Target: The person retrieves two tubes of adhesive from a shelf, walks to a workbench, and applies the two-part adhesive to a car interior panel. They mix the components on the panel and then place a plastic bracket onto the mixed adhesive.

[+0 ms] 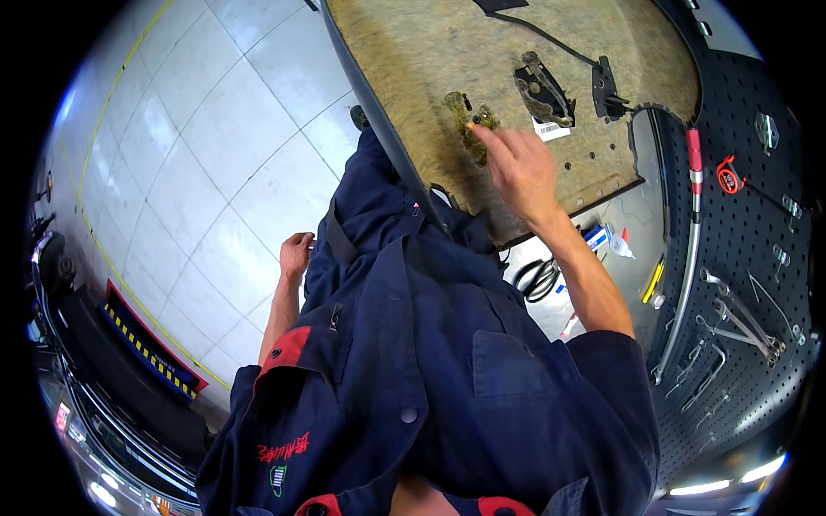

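Note:
A large brown, fibrous trim panel with a dark edge lies in front of me on the right. My right hand reaches over it, fingers drawn together and the index finger stretched toward a ragged yellowish-brown patch. A small orange spot shows at that fingertip; whatever the fingers pinch is hidden. Beyond the hand, a dark recess holds a dirty metal bracket-like part, with a white label beside it. My left hand hangs by my thigh, fingers curled, their inner side out of sight.
Under the panel's near edge, a metal bench bears black-handled scissors, a white-capped bottle and a yellow tool. Wrenches hang on the black pegboard at right. Pale floor tiles stretch to the left.

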